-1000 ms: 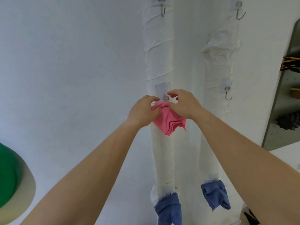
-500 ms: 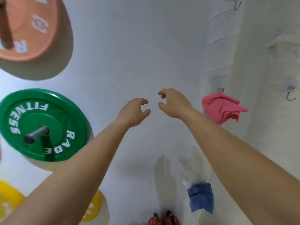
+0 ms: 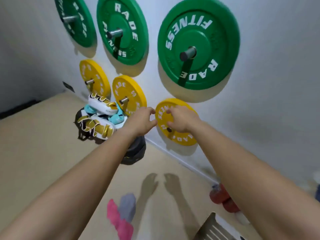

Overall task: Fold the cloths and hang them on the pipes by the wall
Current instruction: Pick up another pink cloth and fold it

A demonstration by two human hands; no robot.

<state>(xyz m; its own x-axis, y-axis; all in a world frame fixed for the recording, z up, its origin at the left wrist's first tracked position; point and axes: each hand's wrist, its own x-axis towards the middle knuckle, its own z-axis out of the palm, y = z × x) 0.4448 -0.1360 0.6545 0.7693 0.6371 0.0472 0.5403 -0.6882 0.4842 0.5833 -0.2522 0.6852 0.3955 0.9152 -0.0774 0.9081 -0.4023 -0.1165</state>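
- The cloths left to do lie in a small heap on the floor at the lower centre-left of the frame: a pink cloth (image 3: 119, 220) with a grey-lilac cloth (image 3: 128, 206) just beside it and partly over it, both crumpled, blurred and unfolded.
- The pipes by the wall are not in view now. A second ago both hands were pressing a folded pink cloth onto a hook on the left pipe; half a second ago it hung there alone, hands already off it.
- So one cloth looks hung, and the head has swung left and down toward the heap. My guess is the next step is picking up another cloth.
- The left hand (image 3: 140, 121) is held out at mid-frame, fingers loosely curled, grasping nothing.
- The right hand (image 3: 181, 119) is just beside it, likewise loosely curled and empty; the two are near but apart, and their shadows fall on the floor above the heap.
- Both hands are well above the cloths, so the reach down has not begun.
- Behind the hands, a yellow weight plate (image 3: 174, 135) hangs on the white wall; larger green weight plates (image 3: 199, 47) fill the upper frame.
- Left of centre, white-and-gold gear (image 3: 100, 116) sits piled on the floor; red dumbbells (image 3: 223, 200) lie at lower right by the wall.
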